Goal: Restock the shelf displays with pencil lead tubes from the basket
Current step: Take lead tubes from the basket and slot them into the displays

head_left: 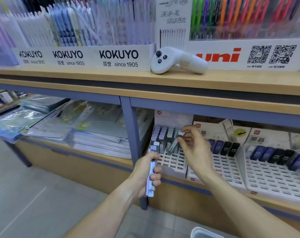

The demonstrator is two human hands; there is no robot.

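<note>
Pinching one pencil lead tube [173, 145] between thumb and fingertips, your right hand [193, 148] holds it tilted over the slotted display tray [173, 163]. Stand it upright before you lower it, and aim for the free slot just in front of the filled rows. Your left hand [146, 176] grips the spare tubes [151, 170]; hold them close beside the tray.

Bright even indoor light, soft shadows under the shelf, blurred upper pens, wide-angle bending at edges
</note>
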